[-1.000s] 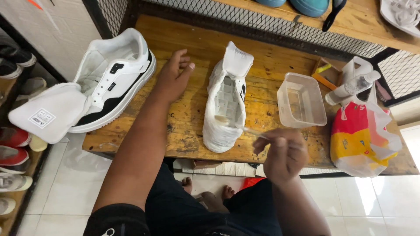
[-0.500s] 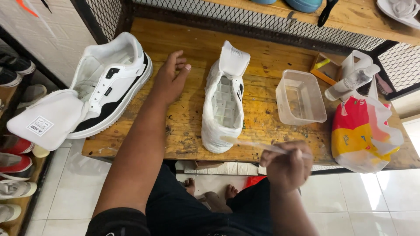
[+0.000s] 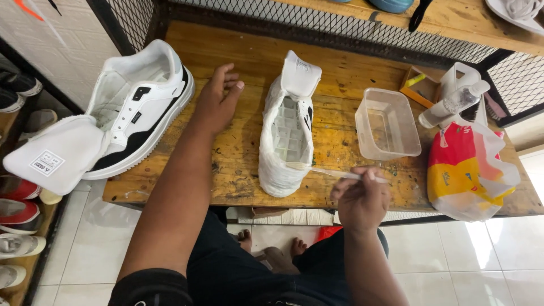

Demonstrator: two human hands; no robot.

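The worn, paint-flecked wooden bench (image 3: 226, 170) carries everything, and across the three views it sits almost unchanged; only the right hand has moved. The big white-and-black leather sneaker (image 3: 139, 110) lies at the bench's left edge, its tongue pulled open, with a white fabric shoe bag (image 3: 54, 156) hanging over the front-left corner. The white sneaker wrapped in clear plastic film (image 3: 288, 127) stands in the middle, toe at the front edge, tongue raised toward the back, just where it was a second ago. Near the right edge sit a red, yellow and white plastic bag (image 3: 467, 170), a clear rectangular plastic tub (image 3: 387, 124) and a clear squeeze bottle (image 3: 453, 103) lying tilted behind it.

The left hand (image 3: 218, 102) rests flat on the bench between the two sneakers, fingers loosely spread, holding nothing, as before. The right hand (image 3: 360, 195) has dropped to the front edge and is pinched shut on a thin pale stick-like tool (image 3: 334, 173), whose tip now reaches the wrapped sneaker's near side, at or just short of touching. What the tool is I cannot tell. To judge by this, work on the wrapped sneaker's front part is in hand.
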